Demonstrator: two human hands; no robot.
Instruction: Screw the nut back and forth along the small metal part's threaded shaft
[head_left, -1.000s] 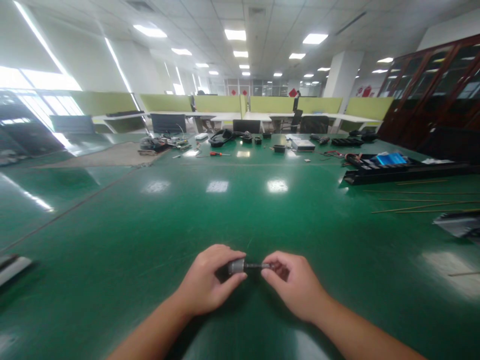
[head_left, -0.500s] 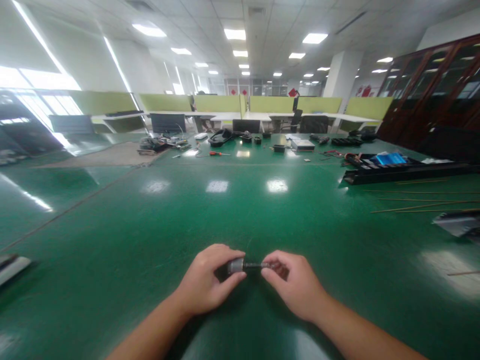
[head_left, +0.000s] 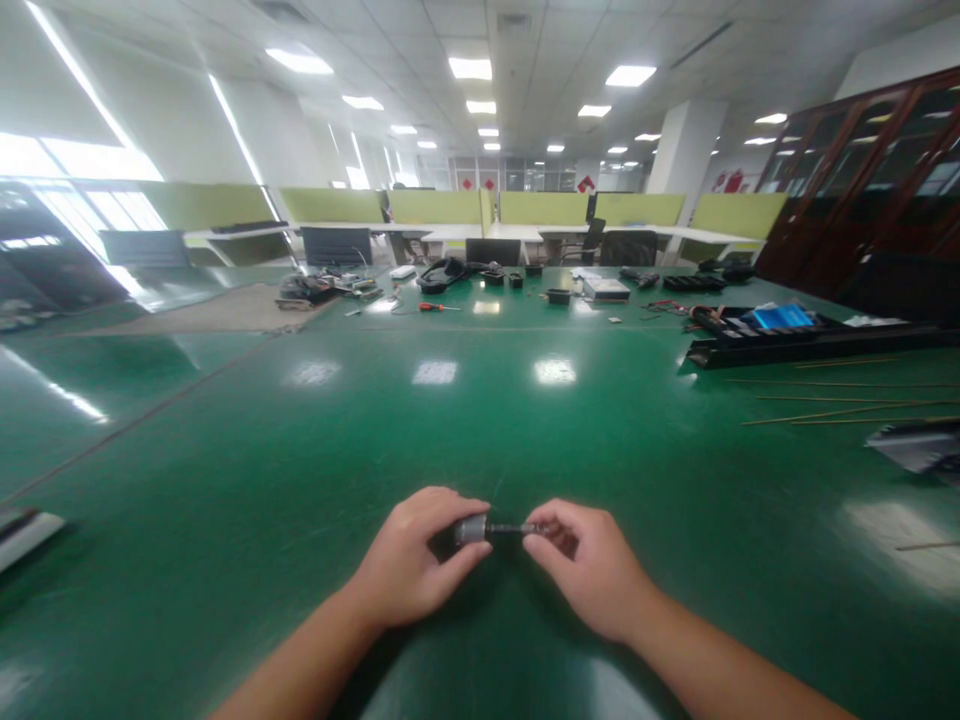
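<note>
Low in the middle of the head view, a short grey metal cylinder (head_left: 472, 530) with a thin dark rod (head_left: 507, 528) lies level between my two hands. Thumb and fingers of my left hand (head_left: 420, 555) are closed around the cylinder from the left. My right hand (head_left: 592, 560) pinches the far end of the rod between thumb and fingertips, and its other fingers are curled in. That end of the rod is partly covered by the fingers. The exact kind of part is too blurred to tell.
The green tabletop (head_left: 360, 420) spreads around my hands. Toward its far side lie a red screwdriver (head_left: 435, 307), small black boxes (head_left: 558, 297) and a tangle of parts (head_left: 307, 288). On the right are a long black rail (head_left: 787, 350) and thin rods (head_left: 847, 410).
</note>
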